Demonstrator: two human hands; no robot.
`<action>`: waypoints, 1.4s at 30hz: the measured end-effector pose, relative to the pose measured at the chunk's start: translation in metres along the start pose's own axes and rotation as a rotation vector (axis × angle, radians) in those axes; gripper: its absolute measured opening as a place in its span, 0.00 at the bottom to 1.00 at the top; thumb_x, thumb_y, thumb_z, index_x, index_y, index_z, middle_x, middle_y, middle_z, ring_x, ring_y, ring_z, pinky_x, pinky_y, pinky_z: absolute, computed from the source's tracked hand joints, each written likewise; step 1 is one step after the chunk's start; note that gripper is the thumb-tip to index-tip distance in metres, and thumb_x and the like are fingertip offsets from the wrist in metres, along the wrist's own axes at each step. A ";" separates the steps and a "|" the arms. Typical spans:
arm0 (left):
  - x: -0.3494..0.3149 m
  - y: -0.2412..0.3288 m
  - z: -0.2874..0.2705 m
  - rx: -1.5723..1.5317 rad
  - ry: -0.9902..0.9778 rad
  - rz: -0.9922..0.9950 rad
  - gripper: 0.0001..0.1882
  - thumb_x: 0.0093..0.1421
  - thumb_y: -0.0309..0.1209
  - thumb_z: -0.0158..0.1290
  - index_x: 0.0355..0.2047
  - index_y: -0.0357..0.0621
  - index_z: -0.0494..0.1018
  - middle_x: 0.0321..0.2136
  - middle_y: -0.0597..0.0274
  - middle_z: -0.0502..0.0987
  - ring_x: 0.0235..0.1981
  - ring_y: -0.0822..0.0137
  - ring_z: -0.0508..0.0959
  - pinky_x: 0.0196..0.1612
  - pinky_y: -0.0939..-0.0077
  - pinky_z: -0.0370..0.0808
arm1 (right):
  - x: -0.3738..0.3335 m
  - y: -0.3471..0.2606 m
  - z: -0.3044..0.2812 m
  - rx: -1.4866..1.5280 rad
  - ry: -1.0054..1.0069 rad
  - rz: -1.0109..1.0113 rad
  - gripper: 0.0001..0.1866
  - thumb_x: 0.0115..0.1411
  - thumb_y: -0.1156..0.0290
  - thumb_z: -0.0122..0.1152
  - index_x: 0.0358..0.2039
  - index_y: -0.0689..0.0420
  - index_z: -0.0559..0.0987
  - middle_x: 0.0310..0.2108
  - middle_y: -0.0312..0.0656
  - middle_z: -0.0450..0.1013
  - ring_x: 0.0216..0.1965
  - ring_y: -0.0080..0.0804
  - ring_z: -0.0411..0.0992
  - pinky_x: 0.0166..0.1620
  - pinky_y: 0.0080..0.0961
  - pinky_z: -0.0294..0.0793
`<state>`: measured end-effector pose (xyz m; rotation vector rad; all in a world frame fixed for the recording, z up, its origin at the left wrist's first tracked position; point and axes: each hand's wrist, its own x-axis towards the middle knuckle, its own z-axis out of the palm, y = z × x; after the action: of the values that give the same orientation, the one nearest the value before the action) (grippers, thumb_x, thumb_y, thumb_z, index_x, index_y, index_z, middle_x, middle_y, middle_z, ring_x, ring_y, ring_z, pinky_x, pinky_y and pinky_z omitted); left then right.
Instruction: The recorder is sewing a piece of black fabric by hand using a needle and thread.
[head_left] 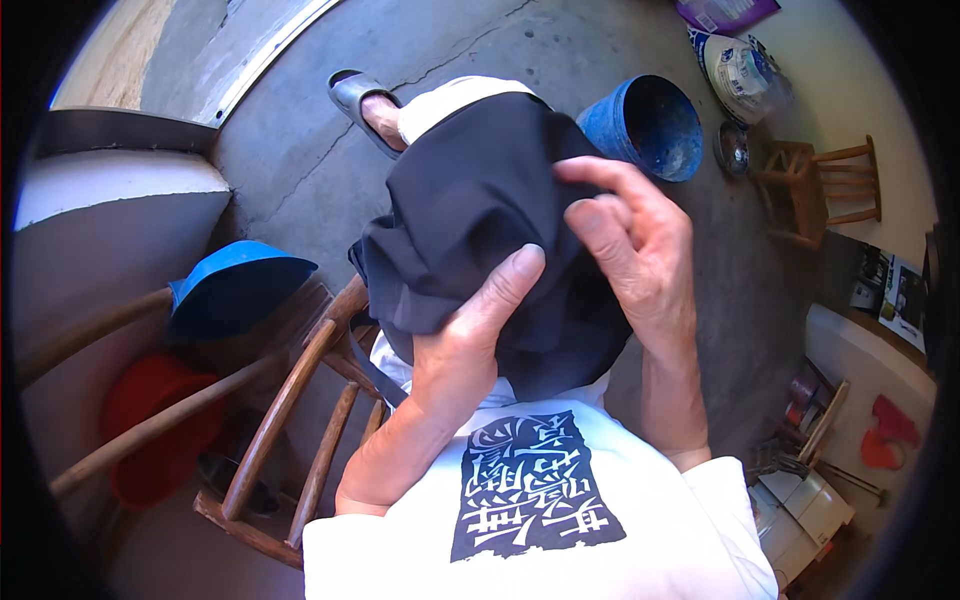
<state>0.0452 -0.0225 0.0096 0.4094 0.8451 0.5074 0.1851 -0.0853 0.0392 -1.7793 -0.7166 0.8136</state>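
A large piece of black cloth (480,190) lies bunched over my lap, and a narrow black strap (375,365) hangs from its left side. I cannot tell what kind of item it is. My left hand (480,310) grips the cloth from the near side, thumb on top and fingers hidden beneath the folds. At the right of the cloth is my right hand (635,235). Its index finger stretches out over the cloth, apart from the thumb, while the other fingers curl in. I see nothing between them.
A blue bucket (655,125) lies tipped ahead to the right, near a sack (740,75) and a small wooden chair (800,195). On the left are a wooden chair frame (295,420), a blue basin (235,285) and a red basin (150,420). My slippered foot (375,110) rests on concrete.
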 end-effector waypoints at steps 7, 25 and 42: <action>0.003 -0.003 -0.001 0.325 0.011 0.266 0.19 0.56 0.33 0.63 0.45 0.37 0.74 0.40 0.63 0.77 0.38 0.72 0.76 0.44 0.81 0.72 | 0.017 0.008 -0.001 0.409 -0.350 0.288 0.11 0.61 0.65 0.62 0.33 0.60 0.77 0.18 0.20 0.63 0.20 0.06 0.57 0.24 0.10 0.54; 0.005 0.004 -0.003 0.198 -0.040 0.191 0.24 0.54 0.23 0.61 0.52 0.37 0.70 0.48 0.56 0.75 0.48 0.65 0.76 0.54 0.74 0.71 | 0.020 0.001 0.003 0.002 -0.235 -0.083 0.07 0.60 0.71 0.61 0.28 0.58 0.74 0.17 0.22 0.61 0.19 0.08 0.54 0.22 0.12 0.51; 0.021 -0.007 -0.015 -0.174 -0.005 -0.180 0.22 0.59 0.29 0.59 0.51 0.33 0.68 0.45 0.51 0.75 0.45 0.62 0.78 0.53 0.72 0.74 | 0.028 0.016 0.003 0.134 -0.263 0.085 0.07 0.61 0.71 0.60 0.28 0.58 0.73 0.17 0.23 0.61 0.19 0.07 0.54 0.22 0.09 0.51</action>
<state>0.0471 -0.0145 -0.0153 0.1727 0.8172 0.4090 0.2011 -0.0666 0.0180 -1.6079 -0.7416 1.1415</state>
